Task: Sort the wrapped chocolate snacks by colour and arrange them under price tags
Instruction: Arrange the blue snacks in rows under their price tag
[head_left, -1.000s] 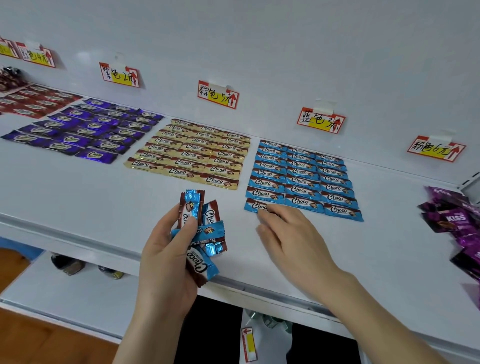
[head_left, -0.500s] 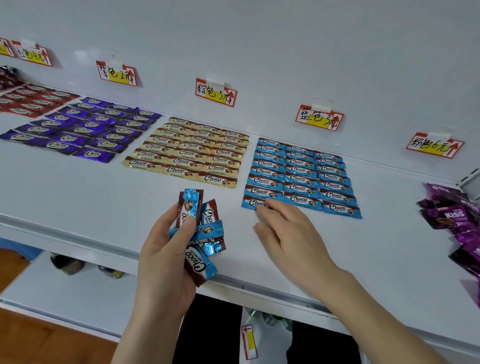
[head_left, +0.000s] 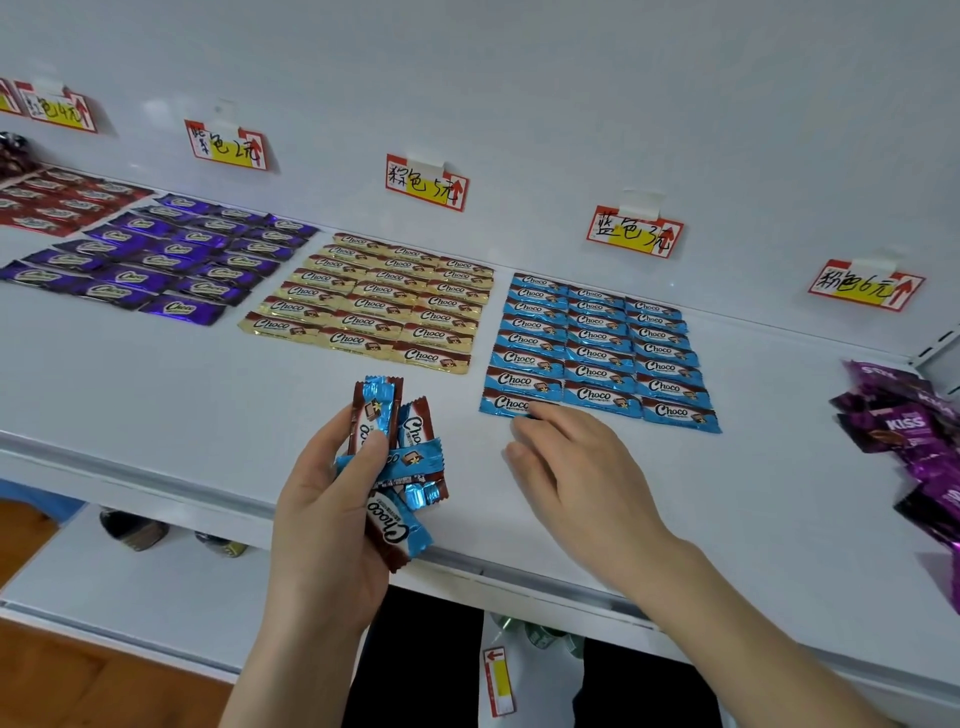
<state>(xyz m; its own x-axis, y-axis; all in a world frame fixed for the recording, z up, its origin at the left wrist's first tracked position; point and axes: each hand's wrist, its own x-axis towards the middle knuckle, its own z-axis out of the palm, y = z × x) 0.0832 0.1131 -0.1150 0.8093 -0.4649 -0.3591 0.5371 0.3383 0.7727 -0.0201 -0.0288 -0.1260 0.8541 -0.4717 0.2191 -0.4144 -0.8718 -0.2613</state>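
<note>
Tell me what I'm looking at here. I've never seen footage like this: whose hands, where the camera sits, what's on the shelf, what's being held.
There is no machine: these are a person's two bare hands, filmed by one wide-angle camera worn on the head, looking forward and down. On the white shelf lie wrapped Choco snacks sorted by colour into flat blocks: a red block far left, then a purple block, a gold block and a blue block, each below a handwritten price tag on the back wall. Loose purple KISS wrappers sit at the right edge. The left hand grips a bundle of blue snacks. The right hand holds nothing; its fingers touch the front-left blue snack.
</note>
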